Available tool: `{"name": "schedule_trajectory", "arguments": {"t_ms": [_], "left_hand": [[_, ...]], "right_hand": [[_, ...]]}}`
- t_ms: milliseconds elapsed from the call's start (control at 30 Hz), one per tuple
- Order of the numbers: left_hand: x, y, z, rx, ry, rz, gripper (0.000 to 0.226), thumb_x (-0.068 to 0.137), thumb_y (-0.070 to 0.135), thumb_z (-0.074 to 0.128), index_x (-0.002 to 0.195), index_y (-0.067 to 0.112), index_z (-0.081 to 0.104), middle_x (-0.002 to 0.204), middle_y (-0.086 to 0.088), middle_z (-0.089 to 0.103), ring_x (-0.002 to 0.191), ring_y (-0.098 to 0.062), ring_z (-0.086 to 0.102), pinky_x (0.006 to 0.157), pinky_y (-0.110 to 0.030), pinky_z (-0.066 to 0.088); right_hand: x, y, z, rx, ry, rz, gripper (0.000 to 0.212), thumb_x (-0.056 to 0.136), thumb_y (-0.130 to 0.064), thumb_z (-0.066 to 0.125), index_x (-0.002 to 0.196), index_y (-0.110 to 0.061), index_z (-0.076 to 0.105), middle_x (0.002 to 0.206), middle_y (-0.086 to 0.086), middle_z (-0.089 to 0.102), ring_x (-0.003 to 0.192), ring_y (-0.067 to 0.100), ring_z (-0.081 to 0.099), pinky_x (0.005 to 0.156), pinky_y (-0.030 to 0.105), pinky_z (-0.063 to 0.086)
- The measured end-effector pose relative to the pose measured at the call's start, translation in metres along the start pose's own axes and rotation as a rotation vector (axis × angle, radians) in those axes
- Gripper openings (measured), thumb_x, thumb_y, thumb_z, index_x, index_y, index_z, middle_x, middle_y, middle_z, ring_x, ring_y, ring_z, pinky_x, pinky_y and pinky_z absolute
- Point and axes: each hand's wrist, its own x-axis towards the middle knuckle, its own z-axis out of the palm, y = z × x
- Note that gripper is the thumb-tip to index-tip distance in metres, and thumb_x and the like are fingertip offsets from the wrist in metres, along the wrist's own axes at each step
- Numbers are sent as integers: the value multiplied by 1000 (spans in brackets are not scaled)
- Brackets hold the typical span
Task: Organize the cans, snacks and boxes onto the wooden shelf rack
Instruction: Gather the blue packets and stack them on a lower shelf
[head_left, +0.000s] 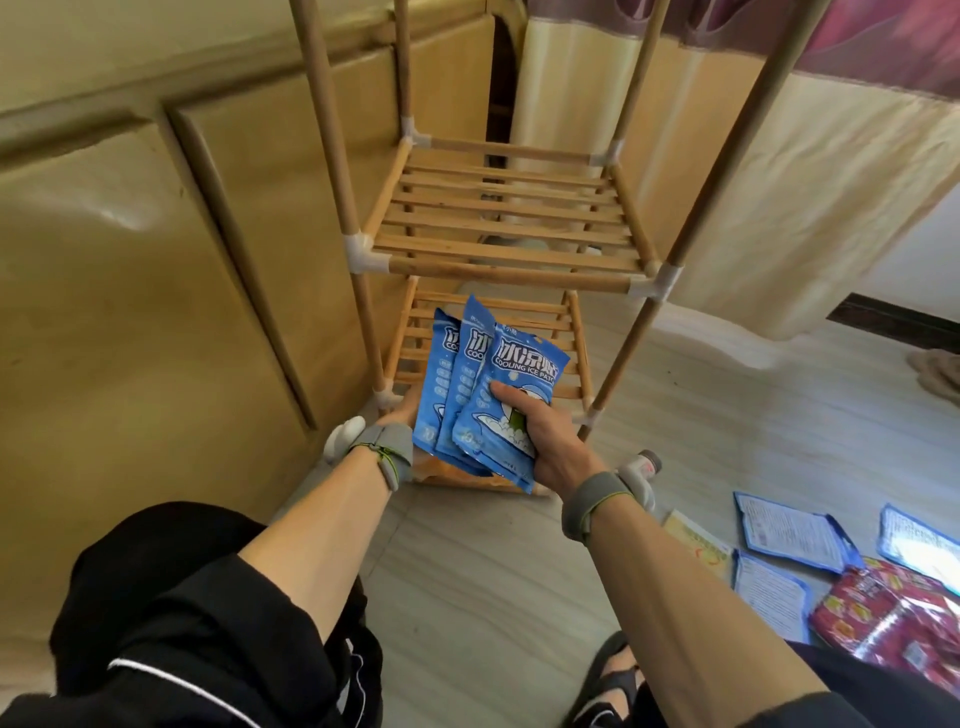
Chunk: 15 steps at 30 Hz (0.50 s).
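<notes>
Crouched low before the wooden shelf rack (498, 223), with a yellow cupboard (156, 270) to its left and a cream curtain (753, 197) to its right.

Three blue packets (470, 374) printed COOLING ICE PATCH, fanned out and overlapping, tops tilted away, held up in the air just in front of the rack's lower tier (524, 317) and covering part of its slats.

Right hand (545, 436) wrapped round the lower right edge of the fan. Thumb (511, 393) laid flat across the face of the front packet, fingers out of sight behind the stack.

Left hand (402, 413) mostly hidden behind the leftmost packet, touching its back. Impossible to tell whether gripping or only propping.

Something orange (441, 470) peeking out just below the packets, too covered to name.

Grey straps on both wrists.

On the floor (467, 571) to the right, well apart from the rack: more blue packets lying flat (789, 535) with the printed back side up, a red snack bag (893, 618) just beside them, and a pale yellow pack (696, 540) near the right forearm.

A sandalled foot (615, 680) at the bottom edge, between the two forearms.
</notes>
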Motion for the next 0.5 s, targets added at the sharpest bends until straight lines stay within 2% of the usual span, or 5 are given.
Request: {"name": "schedule_trajectory", "arguments": {"t_ms": [33,67,133,300,500], "left_hand": [[-20,10,10,-127,-127,-26,52,88,56,64,106,26,25,104,-18,69,73,-25,61,69,-36,52],[-46,20,21,-159,-166,-19,53,96,53,53,130,13,55,91,-15,72,69,-28,66,67,-36,55],[-84,35,35,-161,-256,-16,63,98,62,39,118,9,67,98,-17,75,81,-33,73,75,-43,57],[-93,34,40,-11,-333,-1,32,97,28,59,121,8,66,118,-19,69,100,-38,68,87,-51,56],[-68,15,36,50,-182,96,41,87,23,74,124,7,65,114,-19,71,102,-40,69,86,-59,55]], "right_hand": [[1,-1,-1,0,16,-13,55,77,-19,86,126,-4,66,110,16,75,100,37,73,91,56,57],[2,-4,-2,2,35,-22,52,77,-18,86,123,-4,67,107,16,76,97,37,73,89,55,58],[2,-12,-4,-10,74,-36,42,78,-16,85,115,-6,69,101,14,77,89,34,75,83,51,61],[5,-24,-4,-87,103,-64,34,80,-12,83,110,-2,70,96,15,78,80,30,76,71,42,63],[17,-24,-5,-128,46,-48,34,87,-17,78,117,-5,67,100,13,77,85,29,76,71,39,63]]}}
